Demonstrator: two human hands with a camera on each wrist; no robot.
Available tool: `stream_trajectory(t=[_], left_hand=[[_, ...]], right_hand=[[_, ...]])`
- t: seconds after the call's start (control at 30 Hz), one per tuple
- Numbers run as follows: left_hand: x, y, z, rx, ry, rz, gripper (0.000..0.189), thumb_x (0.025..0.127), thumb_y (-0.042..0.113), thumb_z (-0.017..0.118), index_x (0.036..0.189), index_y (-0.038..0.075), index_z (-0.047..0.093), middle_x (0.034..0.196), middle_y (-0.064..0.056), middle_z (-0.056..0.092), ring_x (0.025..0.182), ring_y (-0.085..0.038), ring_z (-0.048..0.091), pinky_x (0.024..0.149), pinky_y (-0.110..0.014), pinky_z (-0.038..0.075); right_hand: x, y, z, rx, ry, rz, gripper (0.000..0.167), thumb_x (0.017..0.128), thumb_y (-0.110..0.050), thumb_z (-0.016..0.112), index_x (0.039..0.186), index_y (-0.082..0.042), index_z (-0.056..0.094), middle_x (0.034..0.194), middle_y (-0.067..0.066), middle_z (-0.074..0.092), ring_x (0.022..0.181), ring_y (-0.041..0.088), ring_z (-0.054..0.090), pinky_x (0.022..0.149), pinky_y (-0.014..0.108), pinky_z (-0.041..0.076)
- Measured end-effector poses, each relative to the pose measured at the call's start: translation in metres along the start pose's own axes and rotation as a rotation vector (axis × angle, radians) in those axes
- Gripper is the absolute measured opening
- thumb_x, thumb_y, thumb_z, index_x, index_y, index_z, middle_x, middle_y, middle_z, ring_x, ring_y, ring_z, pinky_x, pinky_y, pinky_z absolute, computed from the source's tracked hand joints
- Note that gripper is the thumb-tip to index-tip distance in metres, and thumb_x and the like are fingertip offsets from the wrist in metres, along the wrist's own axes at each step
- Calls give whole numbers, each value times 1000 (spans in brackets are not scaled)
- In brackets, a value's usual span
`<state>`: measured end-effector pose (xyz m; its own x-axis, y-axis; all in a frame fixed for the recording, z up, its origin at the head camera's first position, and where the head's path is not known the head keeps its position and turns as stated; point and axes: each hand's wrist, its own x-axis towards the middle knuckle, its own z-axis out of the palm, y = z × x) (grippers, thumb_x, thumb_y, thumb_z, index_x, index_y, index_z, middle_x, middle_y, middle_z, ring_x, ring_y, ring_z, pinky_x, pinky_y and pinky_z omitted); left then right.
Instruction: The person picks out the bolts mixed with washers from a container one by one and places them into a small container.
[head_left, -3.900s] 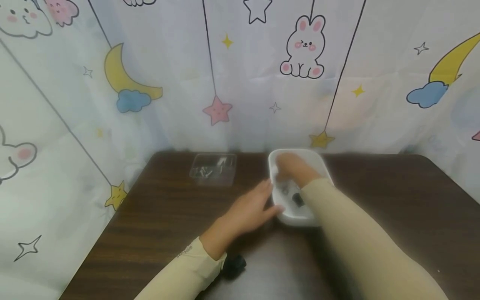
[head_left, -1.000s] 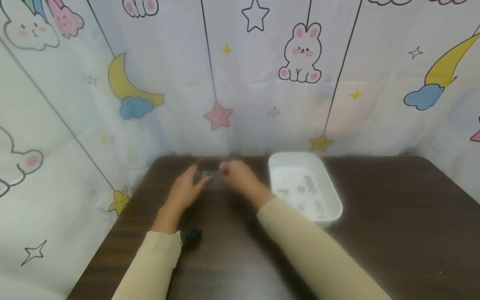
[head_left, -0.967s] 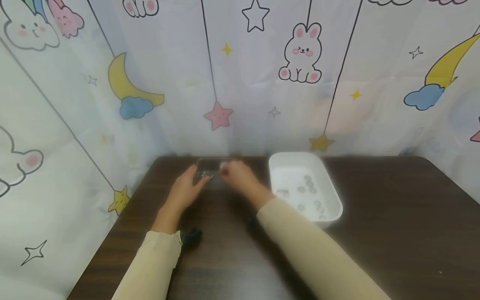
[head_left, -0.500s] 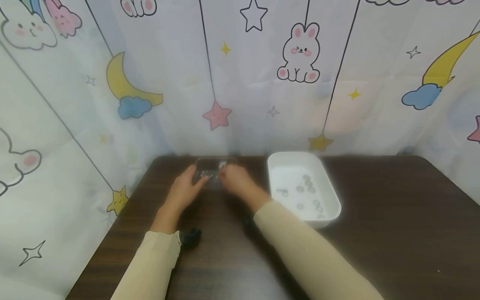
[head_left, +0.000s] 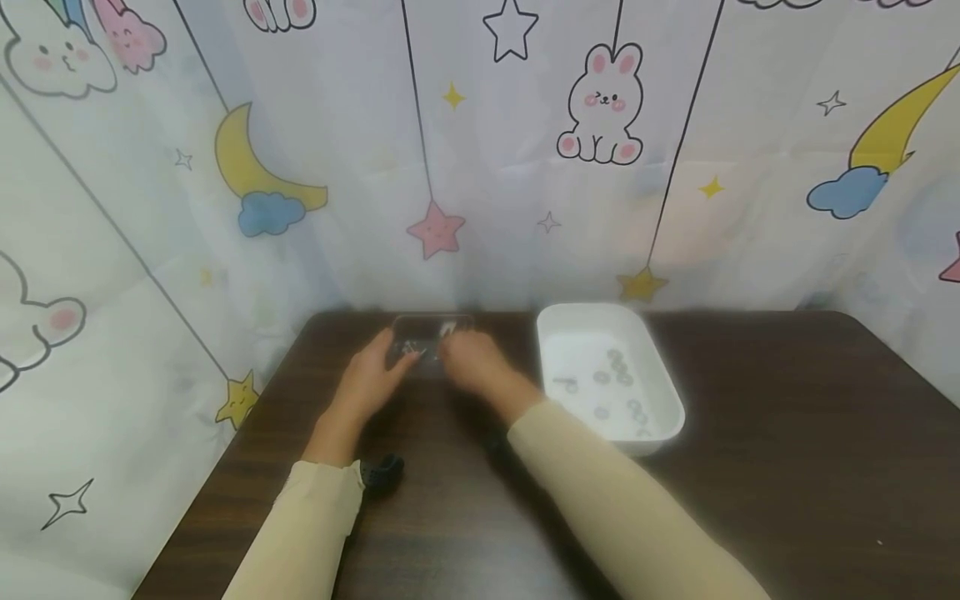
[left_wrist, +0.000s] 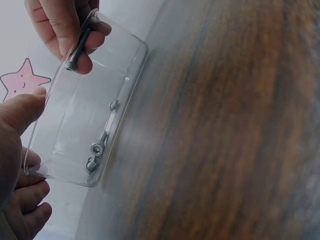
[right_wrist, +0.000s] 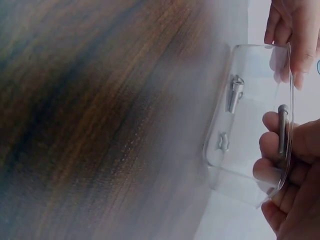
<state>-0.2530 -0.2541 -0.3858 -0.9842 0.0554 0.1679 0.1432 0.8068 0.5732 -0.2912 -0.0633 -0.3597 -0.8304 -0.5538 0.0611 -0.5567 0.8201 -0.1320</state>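
Note:
A clear plastic box (head_left: 422,364) stands near the table's far edge, with several small metal screws (left_wrist: 97,148) lying in its bottom. My left hand (head_left: 367,377) grips the box's left end, thumb over the near rim and fingers round the far side. Over the right part of the box, my right hand (head_left: 476,362) pinches a long metal bolt (right_wrist: 283,131) between thumb and fingers. In the left wrist view the bolt appears dark and lies along the rim, its socket head pointing toward the left hand.
A white plastic tray (head_left: 670,379) stands to the right of the box, holding several grey rings (head_left: 617,367) and a thin bar-shaped piece (head_left: 564,381). The dark wooden table (head_left: 787,458) ends at a patterned curtain (head_left: 495,175) behind.
Both hands have moved left from the white tray, where the right one was reaching inside, to the clear box. During the last second the right hand has shifted only slightly, still with the bolt.

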Motion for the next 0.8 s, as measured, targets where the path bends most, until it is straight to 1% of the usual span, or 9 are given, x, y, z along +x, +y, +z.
stream_trajectory(t=[0.23,0.5,0.67,0.8], left_hand=[[0,0,0,-1,0,2,82,97,54,53,154,0,27,158,-21,30,145,-38,30,120,-52,25],[1,0,1,7,9,8,80,98,52,53,153,-1,28,157,-22,32,144,-39,32,120,-52,26],[1,0,1,6,14,10,80,97,51,54,153,-1,29,157,-22,33,144,-39,33,119,-52,27],[1,-1,0,2,8,4,81,97,52,54,153,0,28,157,-22,33,144,-39,32,119,-53,27]], right_hand=[[0,0,-1,-10,-17,2,16,95,-13,57,99,-15,72,95,2,72,87,22,67,83,37,57],[2,2,0,3,-39,15,15,95,-16,57,99,-15,71,96,2,71,89,21,66,83,36,56],[3,2,-1,21,-50,17,18,96,-17,56,105,-16,72,101,2,72,93,21,66,86,37,56],[2,3,-1,40,-59,21,23,95,-14,55,112,-16,71,110,2,72,101,22,66,93,38,54]])
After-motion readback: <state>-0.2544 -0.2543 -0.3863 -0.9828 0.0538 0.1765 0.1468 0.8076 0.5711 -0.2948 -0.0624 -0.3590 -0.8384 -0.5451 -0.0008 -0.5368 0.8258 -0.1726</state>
